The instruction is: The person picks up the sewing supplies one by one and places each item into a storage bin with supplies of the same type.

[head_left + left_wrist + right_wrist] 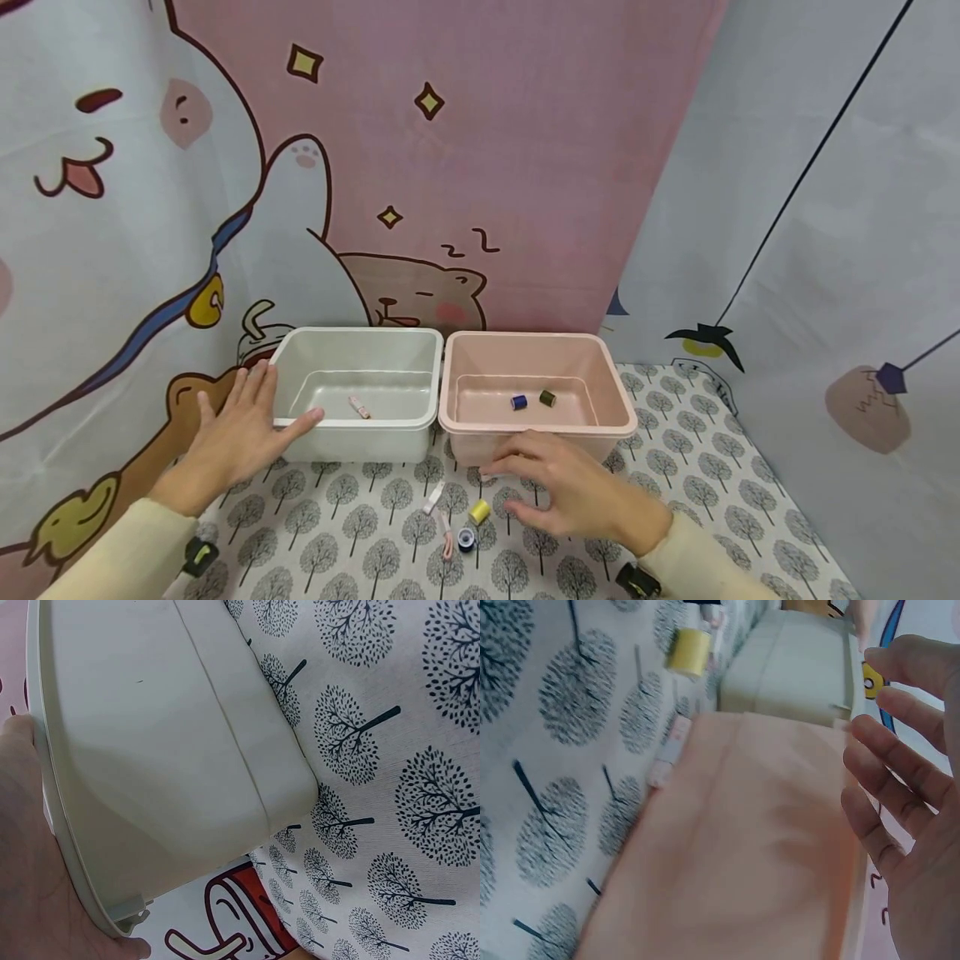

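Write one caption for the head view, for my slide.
Left hand at white bin, right hand near pink bin with blue spool and green spool inside.

From my end, the small pale piece [359, 407] in the white bin [360, 444] is too small to identify, and the right hand [562, 487] hides part of the pink bin [480, 428] and most of a pale strip [670, 752], whose markings blur in the right wrist view. My left wrist view crops the white bin at the top and the left hand [240, 432] at the left. In my right wrist view the pink bin runs off the bottom, the yellow spool [690, 652] looks soft, and a dark thing [703, 601] is clipped beyond naming.
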